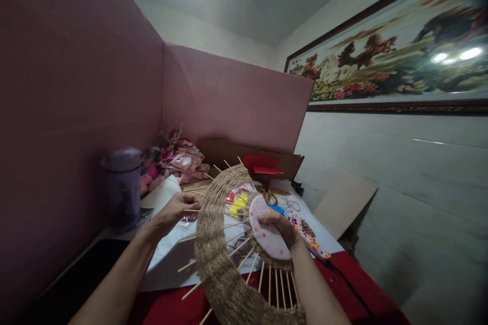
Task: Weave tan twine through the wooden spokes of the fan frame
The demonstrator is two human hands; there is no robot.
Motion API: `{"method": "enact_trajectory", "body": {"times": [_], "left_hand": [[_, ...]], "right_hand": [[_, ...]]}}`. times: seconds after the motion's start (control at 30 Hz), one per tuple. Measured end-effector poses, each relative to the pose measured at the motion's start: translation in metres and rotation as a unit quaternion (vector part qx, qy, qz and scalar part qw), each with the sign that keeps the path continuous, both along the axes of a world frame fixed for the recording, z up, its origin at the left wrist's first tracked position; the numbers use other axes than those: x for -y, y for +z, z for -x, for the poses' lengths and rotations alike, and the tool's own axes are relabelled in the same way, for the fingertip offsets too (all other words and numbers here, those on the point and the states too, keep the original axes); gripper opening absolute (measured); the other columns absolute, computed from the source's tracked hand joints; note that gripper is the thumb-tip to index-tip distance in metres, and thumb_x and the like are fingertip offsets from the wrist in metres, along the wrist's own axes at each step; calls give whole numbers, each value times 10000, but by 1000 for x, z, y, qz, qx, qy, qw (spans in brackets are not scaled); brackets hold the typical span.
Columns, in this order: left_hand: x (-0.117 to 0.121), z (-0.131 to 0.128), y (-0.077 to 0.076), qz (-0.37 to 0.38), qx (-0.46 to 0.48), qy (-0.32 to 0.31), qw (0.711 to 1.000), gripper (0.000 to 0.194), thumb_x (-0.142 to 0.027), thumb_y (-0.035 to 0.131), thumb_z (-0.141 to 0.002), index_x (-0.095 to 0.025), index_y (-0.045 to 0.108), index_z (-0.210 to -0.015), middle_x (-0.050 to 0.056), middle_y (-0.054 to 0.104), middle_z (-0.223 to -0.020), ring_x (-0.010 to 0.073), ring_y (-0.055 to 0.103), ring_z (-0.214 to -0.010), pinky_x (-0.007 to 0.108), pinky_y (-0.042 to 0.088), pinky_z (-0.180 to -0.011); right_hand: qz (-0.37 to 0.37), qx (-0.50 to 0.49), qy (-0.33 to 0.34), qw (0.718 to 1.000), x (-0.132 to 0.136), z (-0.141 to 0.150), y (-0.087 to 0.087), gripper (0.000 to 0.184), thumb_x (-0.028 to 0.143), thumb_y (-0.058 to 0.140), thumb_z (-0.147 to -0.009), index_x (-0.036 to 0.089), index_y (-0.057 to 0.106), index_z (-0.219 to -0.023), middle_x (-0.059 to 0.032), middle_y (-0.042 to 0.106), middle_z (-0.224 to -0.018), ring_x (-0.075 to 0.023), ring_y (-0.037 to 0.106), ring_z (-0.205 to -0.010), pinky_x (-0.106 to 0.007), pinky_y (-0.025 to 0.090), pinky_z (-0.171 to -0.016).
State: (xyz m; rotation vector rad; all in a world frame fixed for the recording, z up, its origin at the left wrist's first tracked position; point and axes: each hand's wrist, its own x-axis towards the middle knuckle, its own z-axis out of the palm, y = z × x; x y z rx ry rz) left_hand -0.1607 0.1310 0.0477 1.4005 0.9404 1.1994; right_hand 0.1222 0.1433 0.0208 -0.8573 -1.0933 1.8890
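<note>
A round woven straw piece (211, 228) with thin wooden spokes is held up over the table. Its wide braided band forms a partial ring, and the spoke ends stick out past it. At its centre sits a half-round pad (266, 233) of pale cloth with red dots, edged with straw. My right hand (280, 226) grips this pad, thumb on the cloth and the other fingers hidden behind. At the band's outer left edge, my left hand (186, 205) is closed with its fingertips pinching the end of a wooden stick (191, 210).
A lilac tumbler (124, 188) stands at the left beside pink cloth and ribbons (183, 160). Behind the woven piece lie a yellow packet (238, 205), red paper (263, 164) and loose sticks (194, 187). A flowered strip (310, 237) lies right, near a leaning board (345, 203). Pink panels enclose the back.
</note>
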Motion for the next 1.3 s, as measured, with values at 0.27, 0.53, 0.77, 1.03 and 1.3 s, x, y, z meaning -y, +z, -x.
{"method": "enact_trajectory", "body": {"times": [0.27, 0.53, 0.77, 1.03, 1.3], "left_hand": [[-5, 4, 1, -36, -6, 59, 998, 278, -325, 771, -466, -126, 595, -551, -23, 527, -494, 82, 400, -480, 218, 279, -477], [-6, 11, -3, -40, 12, 67, 997, 289, -323, 715, -555, -139, 497, -518, -61, 416, -482, 47, 303, -441, 201, 203, -446], [-9, 22, -10, -39, 19, 39, 998, 305, -358, 696, -605, -141, 501, -519, -49, 427, -493, 55, 334, -455, 207, 251, -465], [-7, 21, -6, -37, -41, 11, 998, 264, -353, 715, -556, -141, 564, -516, -11, 525, -481, 87, 424, -462, 225, 295, -474], [-11, -4, -15, -38, -158, -46, 986, 230, -260, 761, -452, -135, 568, -449, -67, 419, -385, 59, 302, -418, 207, 194, -430]], "right_hand": [[-9, -2, 2, 1000, 6, 4, 3, 213, 134, 610, -574, 136, 553, -779, -9, 657, -571, -131, 596, -440, -204, 457, -429], [-6, 14, 31, 999, 4, 11, 1, 204, 106, 584, -567, 134, 539, -764, -1, 640, -543, -125, 576, -420, -209, 446, -415], [3, 29, 62, 998, 2, 15, -5, 169, 133, 569, -570, 119, 546, -736, -21, 651, -547, -123, 581, -414, -195, 447, -404], [59, 57, 72, 994, 13, 9, -2, 125, 142, 540, -625, 90, 572, -733, -40, 649, -536, -122, 592, -411, -185, 452, -399], [54, 141, 61, 987, 33, -25, 8, 200, 156, 641, -544, 110, 567, -724, -21, 648, -528, -130, 588, -389, -191, 458, -358]]}}
